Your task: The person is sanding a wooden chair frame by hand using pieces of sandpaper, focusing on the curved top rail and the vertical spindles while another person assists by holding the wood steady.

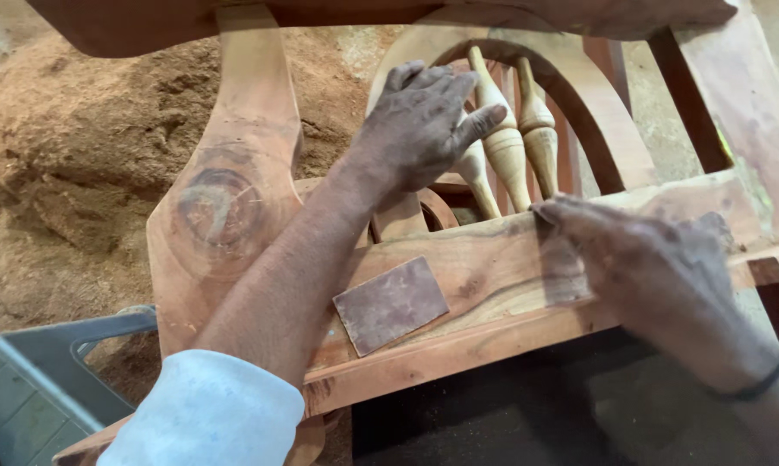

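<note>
Left hand flat on pale turned wooden spindles of brown unfinished wooden chair frame, fingers spread open, gripping nothing. Right hand pressed on flat wooden rail, fingers straight, rubbing grey sandpaper sheet under fingertips. Loose brown sandpaper rectangle on same rail, left of right fingertips, below left fingers. Reddish sawdust heap far left of left fingers.

Right hand motion-blurred; whatever its fingertips press on the wooden rail is indistinct. Left hand hides the upper parts of some turned spindles. Chair frame cut off at top and right edges. Grey plastic object cropped at lower left.
</note>
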